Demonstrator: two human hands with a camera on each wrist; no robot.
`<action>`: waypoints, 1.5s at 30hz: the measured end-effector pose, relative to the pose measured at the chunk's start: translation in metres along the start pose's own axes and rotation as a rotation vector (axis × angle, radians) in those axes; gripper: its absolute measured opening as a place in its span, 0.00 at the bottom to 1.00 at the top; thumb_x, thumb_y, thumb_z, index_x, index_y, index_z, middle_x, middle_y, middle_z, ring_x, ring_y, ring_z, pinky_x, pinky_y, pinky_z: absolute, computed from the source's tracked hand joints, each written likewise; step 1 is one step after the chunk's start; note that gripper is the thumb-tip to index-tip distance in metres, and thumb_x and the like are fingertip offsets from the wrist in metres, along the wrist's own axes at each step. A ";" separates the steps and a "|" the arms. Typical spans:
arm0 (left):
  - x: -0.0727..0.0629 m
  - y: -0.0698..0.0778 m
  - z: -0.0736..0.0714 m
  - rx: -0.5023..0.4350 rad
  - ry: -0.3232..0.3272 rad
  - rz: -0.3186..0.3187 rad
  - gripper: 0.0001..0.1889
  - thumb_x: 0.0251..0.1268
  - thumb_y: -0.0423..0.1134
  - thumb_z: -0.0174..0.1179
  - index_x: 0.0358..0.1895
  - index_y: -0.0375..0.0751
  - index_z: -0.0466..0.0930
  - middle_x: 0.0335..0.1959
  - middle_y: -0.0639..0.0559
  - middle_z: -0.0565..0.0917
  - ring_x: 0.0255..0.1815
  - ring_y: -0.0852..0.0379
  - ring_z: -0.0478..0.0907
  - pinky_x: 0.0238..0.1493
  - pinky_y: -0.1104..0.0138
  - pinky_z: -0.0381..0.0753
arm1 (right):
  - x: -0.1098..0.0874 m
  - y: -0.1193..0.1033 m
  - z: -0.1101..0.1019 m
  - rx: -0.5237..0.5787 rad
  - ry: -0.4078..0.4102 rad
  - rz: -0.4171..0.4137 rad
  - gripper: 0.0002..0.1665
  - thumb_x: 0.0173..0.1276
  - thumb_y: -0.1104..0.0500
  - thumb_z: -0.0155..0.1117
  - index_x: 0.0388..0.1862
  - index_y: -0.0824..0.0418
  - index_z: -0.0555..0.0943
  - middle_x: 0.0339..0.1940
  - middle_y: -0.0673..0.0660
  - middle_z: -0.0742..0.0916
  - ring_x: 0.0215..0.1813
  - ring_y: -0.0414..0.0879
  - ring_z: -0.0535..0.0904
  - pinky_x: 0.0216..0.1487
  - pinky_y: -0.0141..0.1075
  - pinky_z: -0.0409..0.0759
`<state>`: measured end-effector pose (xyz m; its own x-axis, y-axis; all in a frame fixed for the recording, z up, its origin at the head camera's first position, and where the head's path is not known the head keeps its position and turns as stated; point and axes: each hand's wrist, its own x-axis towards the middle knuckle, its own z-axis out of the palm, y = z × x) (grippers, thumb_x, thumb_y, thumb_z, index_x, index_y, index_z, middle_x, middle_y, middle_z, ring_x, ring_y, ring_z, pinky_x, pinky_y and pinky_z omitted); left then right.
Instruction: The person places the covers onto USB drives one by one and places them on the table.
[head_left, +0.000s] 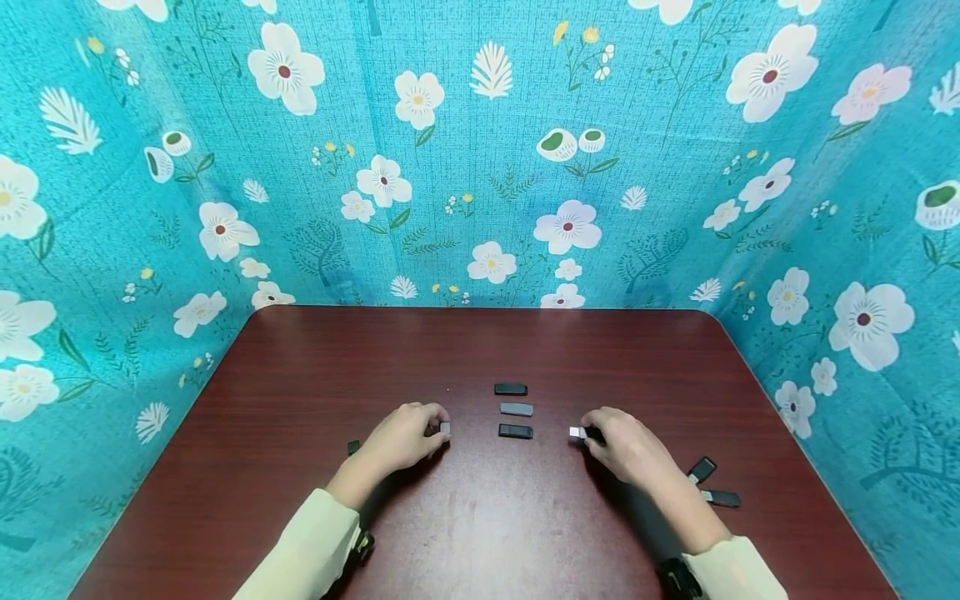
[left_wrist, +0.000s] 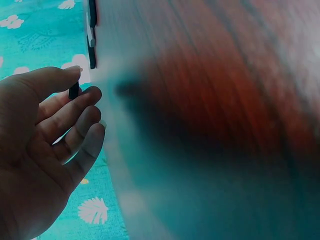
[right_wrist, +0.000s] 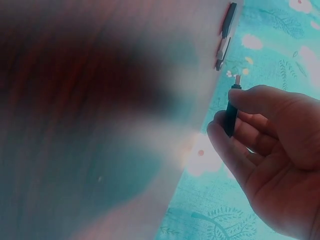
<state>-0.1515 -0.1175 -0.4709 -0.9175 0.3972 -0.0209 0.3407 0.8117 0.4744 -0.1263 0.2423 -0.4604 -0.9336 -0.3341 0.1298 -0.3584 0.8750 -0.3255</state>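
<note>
My left hand [head_left: 408, 433] pinches a small black USB stick [left_wrist: 74, 91] between thumb and fingertips; its grey end pokes out toward the right in the head view. Opposite it, my right hand [head_left: 628, 446] grips a black USB stick [right_wrist: 231, 117] with its bare metal plug [head_left: 577, 432] pointing left. Between the hands, a column of three sticks lies on the table: a black one [head_left: 511, 389] at the back, a grey one [head_left: 517, 409] in the middle and another black one [head_left: 515, 431] in front.
Two more USB sticks, one tilted [head_left: 702, 470] and one lying flatter [head_left: 723, 498], rest beside the right forearm. A small dark piece [head_left: 353, 447] shows next to the left wrist. A blue floral cloth [head_left: 450, 167] surrounds the dark red table [head_left: 360, 350].
</note>
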 end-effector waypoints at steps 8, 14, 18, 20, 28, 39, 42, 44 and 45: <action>0.001 0.006 0.005 0.015 -0.014 0.013 0.11 0.68 0.44 0.66 0.50 0.48 0.83 0.39 0.58 0.83 0.41 0.59 0.79 0.44 0.60 0.80 | 0.000 -0.005 0.001 0.009 0.032 -0.028 0.11 0.60 0.66 0.73 0.42 0.62 0.84 0.38 0.54 0.86 0.41 0.47 0.82 0.44 0.46 0.81; 0.002 0.010 0.007 0.018 -0.028 0.026 0.11 0.69 0.45 0.66 0.51 0.50 0.83 0.39 0.58 0.83 0.40 0.60 0.79 0.42 0.61 0.80 | 0.001 -0.009 0.003 0.015 -0.003 -0.005 0.12 0.62 0.65 0.73 0.45 0.63 0.84 0.41 0.54 0.87 0.44 0.48 0.83 0.46 0.47 0.82; 0.003 0.013 0.008 0.013 -0.034 0.032 0.11 0.70 0.45 0.65 0.52 0.50 0.83 0.40 0.58 0.83 0.38 0.61 0.79 0.42 0.61 0.80 | 0.002 -0.012 0.003 0.020 -0.023 0.001 0.12 0.63 0.65 0.72 0.46 0.63 0.84 0.43 0.55 0.87 0.45 0.49 0.83 0.46 0.47 0.82; 0.003 0.015 0.008 0.011 -0.034 0.034 0.11 0.70 0.45 0.65 0.52 0.50 0.83 0.40 0.58 0.83 0.39 0.61 0.79 0.42 0.61 0.80 | 0.003 -0.014 0.003 0.019 -0.026 -0.008 0.12 0.63 0.65 0.72 0.46 0.63 0.84 0.43 0.55 0.87 0.45 0.49 0.83 0.46 0.47 0.82; 0.006 0.022 0.010 0.007 -0.042 0.047 0.11 0.69 0.45 0.66 0.51 0.50 0.84 0.38 0.59 0.83 0.40 0.61 0.79 0.43 0.61 0.80 | 0.005 -0.021 0.004 0.017 -0.039 -0.017 0.12 0.63 0.64 0.73 0.45 0.62 0.84 0.43 0.54 0.87 0.47 0.49 0.83 0.47 0.46 0.82; 0.009 0.031 0.015 0.021 -0.059 0.062 0.12 0.70 0.47 0.65 0.51 0.49 0.84 0.38 0.61 0.82 0.41 0.62 0.79 0.45 0.60 0.80 | 0.007 -0.030 0.011 0.028 -0.039 -0.042 0.10 0.63 0.64 0.73 0.43 0.60 0.85 0.42 0.52 0.87 0.46 0.48 0.84 0.48 0.45 0.82; 0.010 0.034 0.015 0.019 -0.063 0.071 0.12 0.70 0.47 0.65 0.52 0.50 0.84 0.38 0.61 0.82 0.42 0.62 0.78 0.44 0.60 0.80 | 0.007 -0.033 0.013 0.036 -0.037 -0.055 0.11 0.62 0.64 0.73 0.43 0.60 0.85 0.41 0.52 0.87 0.46 0.47 0.84 0.48 0.45 0.82; 0.011 0.035 0.015 0.017 -0.065 0.076 0.12 0.70 0.47 0.65 0.52 0.50 0.84 0.37 0.62 0.82 0.42 0.62 0.78 0.44 0.61 0.80 | 0.008 -0.034 0.014 0.035 -0.039 -0.062 0.11 0.62 0.64 0.73 0.44 0.61 0.85 0.42 0.52 0.87 0.47 0.48 0.84 0.49 0.46 0.82; 0.011 0.036 0.015 0.016 -0.066 0.079 0.12 0.70 0.47 0.65 0.52 0.49 0.84 0.37 0.62 0.82 0.42 0.62 0.78 0.44 0.61 0.80 | 0.008 -0.035 0.014 0.035 -0.041 -0.066 0.11 0.62 0.63 0.73 0.44 0.61 0.85 0.43 0.52 0.87 0.48 0.48 0.84 0.49 0.46 0.82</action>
<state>-0.1461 -0.0780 -0.4671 -0.8721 0.4875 -0.0418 0.4156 0.7831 0.4627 -0.1214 0.2038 -0.4610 -0.9070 -0.4054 0.1139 -0.4185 0.8379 -0.3504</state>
